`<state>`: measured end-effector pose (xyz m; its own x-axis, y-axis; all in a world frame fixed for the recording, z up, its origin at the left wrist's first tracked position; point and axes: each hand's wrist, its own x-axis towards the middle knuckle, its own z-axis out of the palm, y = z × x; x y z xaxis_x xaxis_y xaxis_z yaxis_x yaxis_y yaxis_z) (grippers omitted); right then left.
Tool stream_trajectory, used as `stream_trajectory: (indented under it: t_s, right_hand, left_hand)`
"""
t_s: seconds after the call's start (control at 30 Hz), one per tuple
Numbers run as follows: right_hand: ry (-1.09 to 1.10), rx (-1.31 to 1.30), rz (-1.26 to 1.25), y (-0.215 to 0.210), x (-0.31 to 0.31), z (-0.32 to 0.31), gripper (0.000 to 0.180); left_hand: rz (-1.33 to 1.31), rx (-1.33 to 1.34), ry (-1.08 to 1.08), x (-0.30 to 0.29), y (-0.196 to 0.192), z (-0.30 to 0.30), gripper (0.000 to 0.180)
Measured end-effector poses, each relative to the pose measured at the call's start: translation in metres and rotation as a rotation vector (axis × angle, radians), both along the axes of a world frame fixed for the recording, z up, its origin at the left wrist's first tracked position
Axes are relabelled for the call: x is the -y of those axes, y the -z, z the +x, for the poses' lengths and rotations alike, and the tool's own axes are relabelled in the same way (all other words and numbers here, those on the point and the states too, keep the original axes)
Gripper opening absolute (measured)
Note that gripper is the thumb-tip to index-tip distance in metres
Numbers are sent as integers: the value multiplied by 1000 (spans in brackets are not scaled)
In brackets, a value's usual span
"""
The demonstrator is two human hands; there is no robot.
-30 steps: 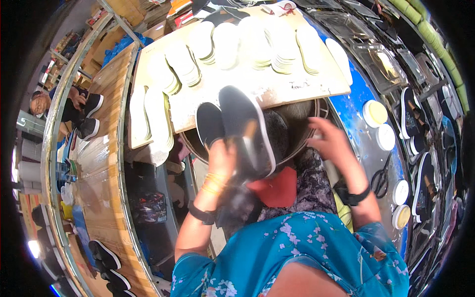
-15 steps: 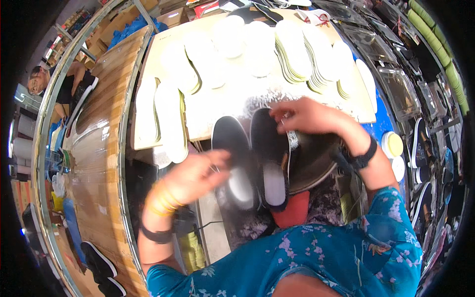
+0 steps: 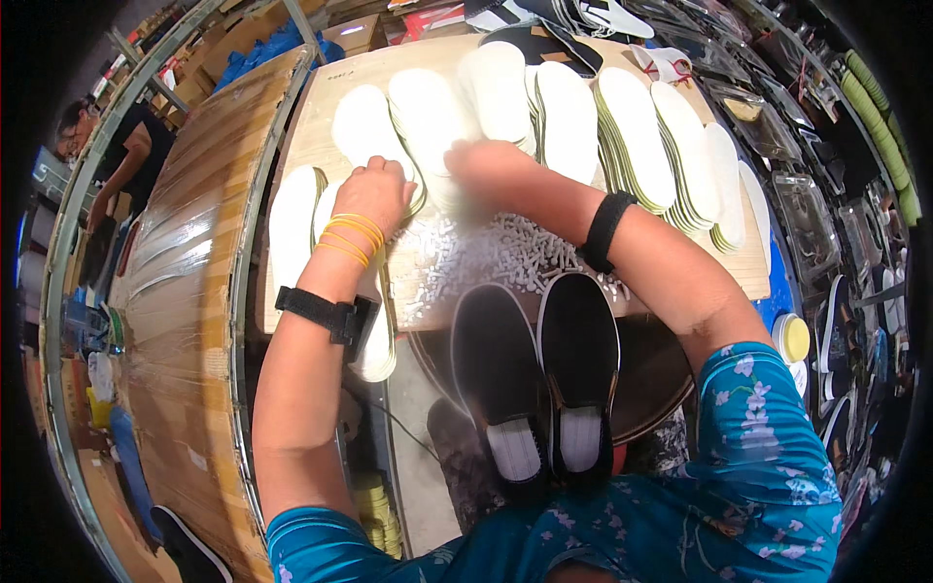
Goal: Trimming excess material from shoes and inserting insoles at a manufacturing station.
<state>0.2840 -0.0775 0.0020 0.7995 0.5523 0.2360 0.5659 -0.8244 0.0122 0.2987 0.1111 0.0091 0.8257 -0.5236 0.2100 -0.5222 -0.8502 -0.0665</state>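
White insoles (image 3: 425, 107) — any lettering unreadable

Blu bag (image 3: 257, 62) nr cardbd box (image 3: 357, 35)

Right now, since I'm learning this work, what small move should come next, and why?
Perhaps the left hand should lift the top insole beneath it: its fingers curl over that one, and neither hand holds the black shoes.

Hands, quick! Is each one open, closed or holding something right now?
Left hand: fingers curled over the white insoles; can't tell if it's gripping any.
Right hand: too blurred to tell.
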Motion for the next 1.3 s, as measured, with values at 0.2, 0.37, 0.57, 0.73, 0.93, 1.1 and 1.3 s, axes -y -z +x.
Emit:
stream_trajectory:
  t_s: [0.2,0.37,0.57,0.73,0.93,1.1,1.3]
  right_hand:
    - [21,5,-228,-40,-15,-13,11]
    - [347,418,619,-99,47,-74,19]
    - [303,77,1500,-126,153,-283,36]
    - [793,-257,1586,-122,186,-405,22]
    - [432,-16,859,-117,125,-441,19]
    - [-296,314,350,-99,36,-440,33]
    - [-449,195,127,-83,15,-443,37]
  left_hand:
    - [110,-133,-117,5,-35,1,24]
    - [-432,431,-208,-40,-104,-44,32]
    - [-1288,-142,-143,-103,-128,-224,28]
    - [-1323,-472,-407,-123,-132,-353,24]
    - [-821,-177,-291,-55,-105,-416,24]
    - [-138,-294,59,24,-88,-457,27]
    - [171,42,189,19,-48,-404,37]
